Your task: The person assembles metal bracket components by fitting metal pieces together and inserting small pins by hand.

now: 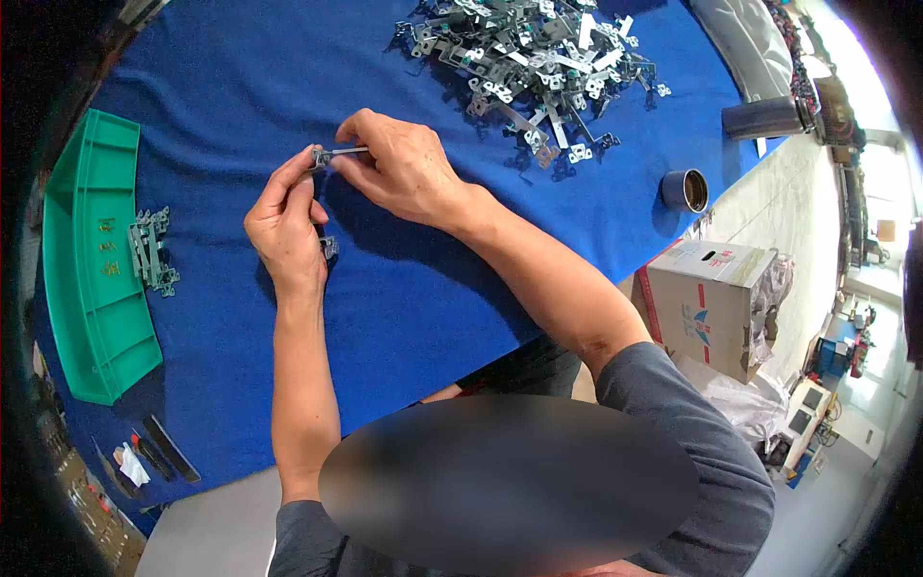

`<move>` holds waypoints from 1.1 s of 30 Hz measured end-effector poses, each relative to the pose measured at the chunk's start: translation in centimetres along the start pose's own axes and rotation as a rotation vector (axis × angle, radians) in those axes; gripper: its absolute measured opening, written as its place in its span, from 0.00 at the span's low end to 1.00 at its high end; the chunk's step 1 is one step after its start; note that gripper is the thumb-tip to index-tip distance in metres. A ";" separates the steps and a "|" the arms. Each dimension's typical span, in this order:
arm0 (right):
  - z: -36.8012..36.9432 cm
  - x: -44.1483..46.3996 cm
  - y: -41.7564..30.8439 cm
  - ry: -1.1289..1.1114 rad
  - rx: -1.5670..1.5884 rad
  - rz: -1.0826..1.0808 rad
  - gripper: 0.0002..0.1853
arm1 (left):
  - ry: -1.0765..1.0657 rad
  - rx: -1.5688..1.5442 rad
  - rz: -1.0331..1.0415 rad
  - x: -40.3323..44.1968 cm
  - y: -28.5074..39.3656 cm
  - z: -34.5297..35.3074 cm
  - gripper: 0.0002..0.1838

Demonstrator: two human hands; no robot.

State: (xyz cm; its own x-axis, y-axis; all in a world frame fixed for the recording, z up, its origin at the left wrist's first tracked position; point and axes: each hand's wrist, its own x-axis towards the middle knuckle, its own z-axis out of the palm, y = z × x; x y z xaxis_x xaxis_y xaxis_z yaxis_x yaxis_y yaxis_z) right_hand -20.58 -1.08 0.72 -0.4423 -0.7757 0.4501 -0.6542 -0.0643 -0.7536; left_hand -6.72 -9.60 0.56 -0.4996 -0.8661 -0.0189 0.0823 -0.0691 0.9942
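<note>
My left hand (286,226) is closed round a metal bracket (318,160), whose upper end shows at the fingertips and whose other end (330,247) sticks out by the palm. Just to its right, my right hand (404,163) pinches a thin grey rod-like piece (348,150) that reaches to the bracket's upper end. Whether the two pieces touch is too small to tell. Similar metal brackets (548,72) lie in a large heap at the top. A small stack of brackets (154,252) sits beside the green tray (98,377) at the left.
Small brass-coloured parts (109,248) lie in the green tray. Tools (171,450) and a white tissue (133,465) are at the lower left of the blue cloth (404,317). An open round container (685,190) and a dark cylinder (764,118) stand at the right, above a carton (707,298).
</note>
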 end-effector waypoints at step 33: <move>-0.2 0.0 0.5 -0.045 -0.128 -0.064 0.10 | -0.006 0.016 0.009 0.0 0.4 0.3 0.15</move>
State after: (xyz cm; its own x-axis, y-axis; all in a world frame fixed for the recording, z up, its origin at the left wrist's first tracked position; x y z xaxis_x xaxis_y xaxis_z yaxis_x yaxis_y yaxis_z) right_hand -20.98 -1.00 0.45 -0.3707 -0.8002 0.4714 -0.7545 -0.0366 -0.6553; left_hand -6.96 -9.49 0.99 -0.5038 -0.8638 -0.0092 0.0728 -0.0530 0.9959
